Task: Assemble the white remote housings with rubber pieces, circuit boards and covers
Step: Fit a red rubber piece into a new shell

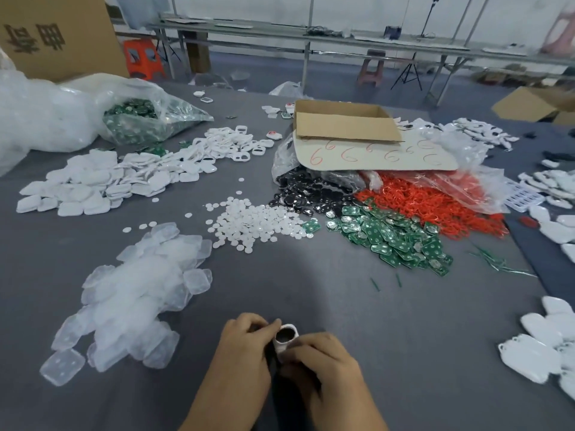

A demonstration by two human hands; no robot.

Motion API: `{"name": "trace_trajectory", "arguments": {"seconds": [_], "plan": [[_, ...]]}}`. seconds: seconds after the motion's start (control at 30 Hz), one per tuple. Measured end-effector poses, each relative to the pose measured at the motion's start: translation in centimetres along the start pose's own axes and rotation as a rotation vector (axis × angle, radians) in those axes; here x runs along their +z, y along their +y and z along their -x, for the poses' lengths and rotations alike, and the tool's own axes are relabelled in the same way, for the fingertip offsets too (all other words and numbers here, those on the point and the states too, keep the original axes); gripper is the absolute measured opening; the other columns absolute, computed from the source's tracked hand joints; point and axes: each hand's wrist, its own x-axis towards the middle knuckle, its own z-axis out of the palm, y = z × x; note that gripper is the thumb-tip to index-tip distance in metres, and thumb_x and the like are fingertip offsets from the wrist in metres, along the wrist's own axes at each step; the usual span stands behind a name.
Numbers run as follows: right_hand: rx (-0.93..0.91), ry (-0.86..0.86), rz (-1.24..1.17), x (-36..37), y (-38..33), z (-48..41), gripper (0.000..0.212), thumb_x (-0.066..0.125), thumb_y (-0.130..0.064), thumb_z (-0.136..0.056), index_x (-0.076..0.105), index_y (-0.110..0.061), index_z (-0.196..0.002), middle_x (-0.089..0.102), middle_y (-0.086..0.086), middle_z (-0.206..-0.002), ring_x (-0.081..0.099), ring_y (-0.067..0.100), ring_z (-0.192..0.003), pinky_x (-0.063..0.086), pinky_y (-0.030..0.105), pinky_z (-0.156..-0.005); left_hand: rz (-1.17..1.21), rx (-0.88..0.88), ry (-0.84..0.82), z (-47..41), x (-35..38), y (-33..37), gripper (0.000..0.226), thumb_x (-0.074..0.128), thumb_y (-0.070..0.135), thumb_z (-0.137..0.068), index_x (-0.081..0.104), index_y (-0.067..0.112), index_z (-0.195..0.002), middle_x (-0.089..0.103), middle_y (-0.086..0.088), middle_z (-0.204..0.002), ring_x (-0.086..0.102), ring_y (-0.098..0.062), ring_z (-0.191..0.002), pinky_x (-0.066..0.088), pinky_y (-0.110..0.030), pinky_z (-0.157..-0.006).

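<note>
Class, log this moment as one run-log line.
white remote housing: held in both hands | left hand: grips housing | right hand: grips housing

Head view, downward over grey table [389, 321].

Both hands meet low in front of me: my left hand [245, 340] curls, thumb and fingertips pinching the white housing [281, 348], my right hand [322, 359] grips it from the other side, forearms angled inward.
</note>
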Motion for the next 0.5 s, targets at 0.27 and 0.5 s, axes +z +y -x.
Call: {"name": "trace_trajectory", "arguments": {"seconds": [0.27, 0.5], "plan": [[0.437, 0.324, 0.017, -8.5, 6.9, -8.1, 0.019, 0.075, -0.014, -0.086, 0.075, -0.031, -0.096, 0.072, -0.017, -0.093, 0.066, -0.001, -0.083, 0.052, 0.02, -0.079, 0.17, 0.041, 0.126, -6.8, 1.7, 5.0, 0.037, 0.057, 0.005, -0.097, 0.07, 0.029, -0.122, 0.058, 0.017, -0.11, 0.057, -0.006, -0.102, 0.04, -0.017, -0.089], [0.633, 0.282, 0.416, -13.2, 19.7, -20.3, 0.036, 0.065, -0.017, -0.092, 0.066, -0.015, -0.128, 0.066, 0.014, -0.123, 0.063, 0.03, -0.109, 0.047, 0.035, -0.098, 0.214, 0.232, -0.075, -21.6, 9.5, 12.1, 0.032, 0.052, 0.001, -0.097, 0.067, 0.012, -0.124, 0.062, -0.007, -0.114, 0.061, -0.022, -0.098, 0.049, -0.037, -0.094]]}}
